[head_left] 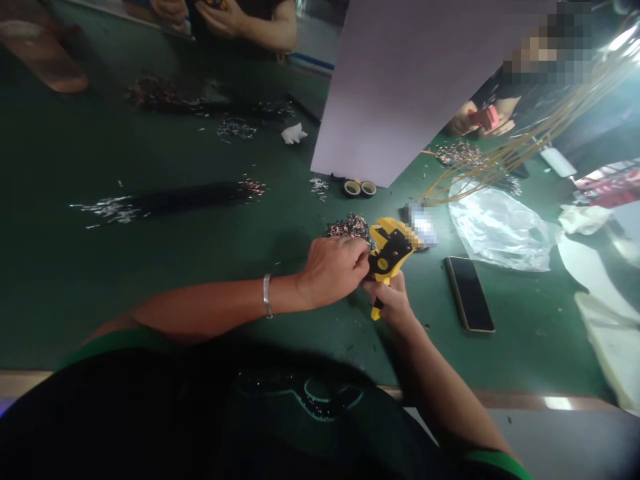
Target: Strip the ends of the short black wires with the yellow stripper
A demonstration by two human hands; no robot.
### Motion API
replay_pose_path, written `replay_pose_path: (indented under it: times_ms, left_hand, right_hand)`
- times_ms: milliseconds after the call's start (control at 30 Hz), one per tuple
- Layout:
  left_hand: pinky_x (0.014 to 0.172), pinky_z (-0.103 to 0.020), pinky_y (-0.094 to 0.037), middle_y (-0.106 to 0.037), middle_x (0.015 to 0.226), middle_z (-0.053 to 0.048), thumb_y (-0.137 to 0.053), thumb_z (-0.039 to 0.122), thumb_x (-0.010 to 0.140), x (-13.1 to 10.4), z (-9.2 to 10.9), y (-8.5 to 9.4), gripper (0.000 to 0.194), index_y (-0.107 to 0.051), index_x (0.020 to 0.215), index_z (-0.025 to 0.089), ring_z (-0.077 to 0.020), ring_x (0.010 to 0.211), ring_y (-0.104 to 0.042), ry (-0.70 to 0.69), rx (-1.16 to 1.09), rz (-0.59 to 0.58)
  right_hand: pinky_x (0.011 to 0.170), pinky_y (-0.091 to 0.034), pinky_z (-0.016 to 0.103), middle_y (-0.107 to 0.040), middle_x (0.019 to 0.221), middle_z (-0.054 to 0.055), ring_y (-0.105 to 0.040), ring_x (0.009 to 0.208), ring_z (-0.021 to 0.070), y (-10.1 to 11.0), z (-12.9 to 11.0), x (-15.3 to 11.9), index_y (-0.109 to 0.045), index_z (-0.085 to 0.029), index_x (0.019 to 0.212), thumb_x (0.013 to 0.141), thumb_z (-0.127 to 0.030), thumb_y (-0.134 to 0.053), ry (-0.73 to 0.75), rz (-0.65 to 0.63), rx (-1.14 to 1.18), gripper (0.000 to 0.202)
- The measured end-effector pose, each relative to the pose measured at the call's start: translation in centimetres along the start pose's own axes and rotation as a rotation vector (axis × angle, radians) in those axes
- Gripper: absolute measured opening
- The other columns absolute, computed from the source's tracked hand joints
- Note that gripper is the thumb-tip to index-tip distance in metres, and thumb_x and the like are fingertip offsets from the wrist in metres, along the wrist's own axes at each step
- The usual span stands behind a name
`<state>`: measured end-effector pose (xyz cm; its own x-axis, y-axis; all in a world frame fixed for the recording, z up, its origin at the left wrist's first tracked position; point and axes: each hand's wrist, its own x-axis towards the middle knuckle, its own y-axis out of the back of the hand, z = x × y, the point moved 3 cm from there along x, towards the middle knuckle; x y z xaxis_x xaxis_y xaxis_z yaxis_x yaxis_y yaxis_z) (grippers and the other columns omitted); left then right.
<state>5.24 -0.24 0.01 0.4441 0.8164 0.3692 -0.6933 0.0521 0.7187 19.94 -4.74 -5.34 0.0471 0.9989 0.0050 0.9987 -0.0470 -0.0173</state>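
Observation:
My right hand (395, 301) is wrapped round the handles of a yellow and black wire stripper (393, 247), its jaws pointing up and away from me. Close against the tool's left side is my left hand (336, 272), fingers pinched together; whatever they hold is too small or hidden to make out. Just beyond that hand lies a pile of short wire pieces (350, 227) with coppery ends, partly covered by the knuckles. To the left, a long bundle of black wires (190, 200) rests on the green table (225, 247), with silvery ends on one side and coppery ends on the other.
Two tape rolls (360, 189) sit by a grey upright panel (380, 80). On the right are a phone (470, 293), a clear plastic bag (505, 227) and thin yellowish wires (520, 140). Co-workers' hands (483, 120) are busy across the table, near more wire piles (160, 93).

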Motion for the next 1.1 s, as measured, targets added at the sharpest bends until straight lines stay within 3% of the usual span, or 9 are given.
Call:
replay_pose_path:
  times_ms: [433, 700, 1100]
  left_hand:
    - [0.060, -0.031, -0.038, -0.070, 0.069, -0.003, -0.046, 0.019, 0.085, -0.24, -0.06, -0.31, 0.020, -0.060, 0.071, 0.019, -0.0153, 0.064, -0.061, -0.052, 0.021, -0.005]
    - [0.060, -0.031, -0.038, -0.069, 0.068, -0.003, -0.045, 0.019, 0.085, -0.24, -0.04, -0.22, 0.020, -0.059, 0.071, 0.019, -0.0154, 0.064, -0.061, -0.058, 0.032, 0.038]
    - [0.059, -0.031, -0.039, -0.068, 0.069, -0.004, -0.047, 0.018, 0.084, -0.21, 0.35, -0.16, 0.018, -0.061, 0.074, 0.019, -0.0169, 0.065, -0.061, -0.076, 0.008, -0.030]
  right_hand:
    - [0.049, -0.037, 0.025, -0.051, 0.054, -0.004, -0.041, 0.050, 0.0113, -0.01, -0.07, -0.05, -0.060, -0.019, 0.061, 0.060, -0.021, -0.068, 0.002, 0.004, -0.065, 0.008]
    - [0.051, -0.039, 0.025, -0.055, 0.057, -0.004, -0.045, 0.053, 0.0119, -0.21, -0.15, -0.04, -0.064, -0.018, 0.065, 0.057, -0.020, -0.068, 0.000, 0.034, -0.017, 0.009]
    - [0.045, -0.035, 0.024, -0.050, 0.051, -0.005, -0.040, 0.047, 0.0105, -0.58, -0.56, 0.02, -0.057, -0.020, 0.056, 0.057, -0.022, -0.066, 0.008, 0.062, -0.094, 0.010]
